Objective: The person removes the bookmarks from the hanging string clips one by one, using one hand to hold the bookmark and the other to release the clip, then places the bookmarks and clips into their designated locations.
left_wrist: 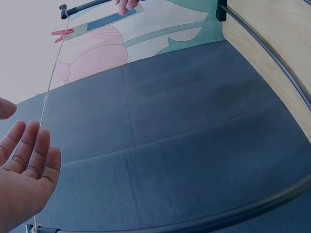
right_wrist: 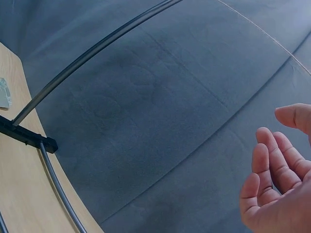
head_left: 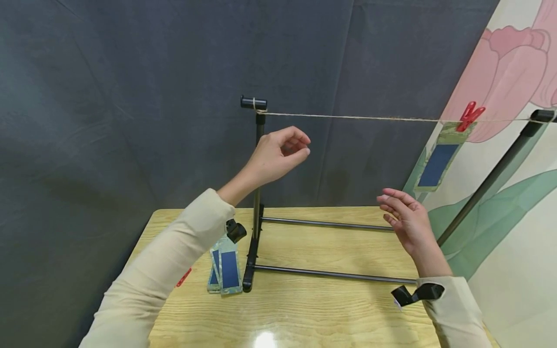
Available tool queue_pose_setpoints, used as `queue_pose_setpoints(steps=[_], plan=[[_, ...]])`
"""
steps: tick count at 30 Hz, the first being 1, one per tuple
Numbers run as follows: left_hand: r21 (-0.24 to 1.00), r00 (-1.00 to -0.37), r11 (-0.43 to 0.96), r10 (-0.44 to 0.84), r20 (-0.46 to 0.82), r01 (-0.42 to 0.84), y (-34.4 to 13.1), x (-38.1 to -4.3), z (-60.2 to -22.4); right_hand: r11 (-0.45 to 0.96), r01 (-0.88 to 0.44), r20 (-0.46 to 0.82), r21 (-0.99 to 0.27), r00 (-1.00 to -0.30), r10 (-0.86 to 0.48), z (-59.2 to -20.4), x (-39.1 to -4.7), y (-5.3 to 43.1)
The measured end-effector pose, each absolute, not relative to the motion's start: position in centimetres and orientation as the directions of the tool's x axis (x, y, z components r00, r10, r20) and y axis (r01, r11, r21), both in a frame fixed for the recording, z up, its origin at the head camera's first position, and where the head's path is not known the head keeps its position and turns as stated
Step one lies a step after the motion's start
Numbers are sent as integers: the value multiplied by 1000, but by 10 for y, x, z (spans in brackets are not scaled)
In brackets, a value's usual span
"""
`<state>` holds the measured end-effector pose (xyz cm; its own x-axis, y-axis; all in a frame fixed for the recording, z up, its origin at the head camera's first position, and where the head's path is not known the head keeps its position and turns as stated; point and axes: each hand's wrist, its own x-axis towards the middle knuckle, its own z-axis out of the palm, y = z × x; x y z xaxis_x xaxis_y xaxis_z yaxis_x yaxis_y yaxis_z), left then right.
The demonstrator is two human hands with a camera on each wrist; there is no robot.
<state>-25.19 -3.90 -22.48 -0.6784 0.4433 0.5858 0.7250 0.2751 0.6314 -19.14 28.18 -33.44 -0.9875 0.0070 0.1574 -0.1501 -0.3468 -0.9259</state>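
A thin string (head_left: 348, 116) runs between the two posts of a black rack. My left hand (head_left: 283, 152) is raised just below the string near the left post, its fingers loosely bent and nothing between them. Lower down on the right, my right hand (head_left: 406, 220) hangs in the air with relaxed fingers, also holding nothing. Close above it, a green card with a dark blue panel (head_left: 438, 165) hangs from the string by a red clothespin (head_left: 470, 116). In the left wrist view, the fingers (left_wrist: 41, 155) overlap the string.
Several similar cards (head_left: 229, 269) lie stacked left of the rack's foot (head_left: 250, 270) on the wooden table (head_left: 313, 309). A red clothespin (head_left: 183, 277) shows partly behind the left sleeve. The rack's lower bars (head_left: 330, 274) cross the table. A dark curtain (head_left: 174, 96) hangs behind.
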Motion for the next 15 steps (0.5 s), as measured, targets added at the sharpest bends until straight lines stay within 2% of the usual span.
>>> queue_pose_setpoints(steps=[8,15], plan=[[609,-658,272,446,606,745,-27,-258,-213,-434,-110,121,-894,-993,3,-333,-194,288],[601,-651,272,456,608,752,-19,-259,-205,-456,-85,82,-886,-996,25,-332,-195,294]])
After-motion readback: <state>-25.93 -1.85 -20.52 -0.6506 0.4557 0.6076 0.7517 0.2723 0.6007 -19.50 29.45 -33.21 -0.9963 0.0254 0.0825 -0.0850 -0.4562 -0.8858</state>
